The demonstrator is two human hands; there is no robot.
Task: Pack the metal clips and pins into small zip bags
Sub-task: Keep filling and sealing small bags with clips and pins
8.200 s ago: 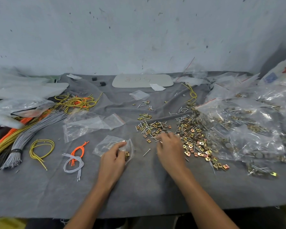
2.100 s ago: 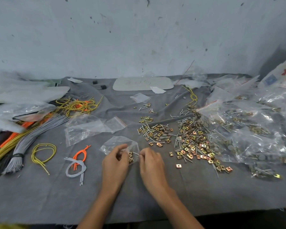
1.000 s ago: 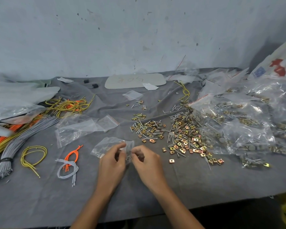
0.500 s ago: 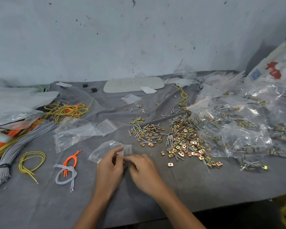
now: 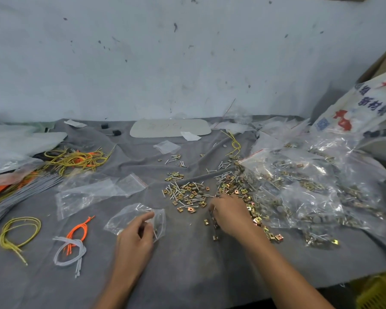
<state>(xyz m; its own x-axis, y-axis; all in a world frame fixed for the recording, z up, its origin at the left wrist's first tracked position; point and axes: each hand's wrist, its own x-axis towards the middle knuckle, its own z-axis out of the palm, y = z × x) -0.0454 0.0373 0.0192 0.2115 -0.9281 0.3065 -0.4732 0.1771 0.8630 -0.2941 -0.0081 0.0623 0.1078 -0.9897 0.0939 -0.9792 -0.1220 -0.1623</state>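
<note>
Left hand is seen pinching the small zip bag, which lies on the counter. The right hand is laid, fingers curled, on the loose clips and pins nearby; whether any are gripped cannot be told.

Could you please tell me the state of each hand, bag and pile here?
left hand: pinches the small zip bag.
small zip bag: lying on the cloth, few pieces inside.
right hand: fingers down in the loose clips and pins; grip hidden.
loose clips and pins: scattered, unpacked.
empty zip bags: flat, unfilled.
</note>
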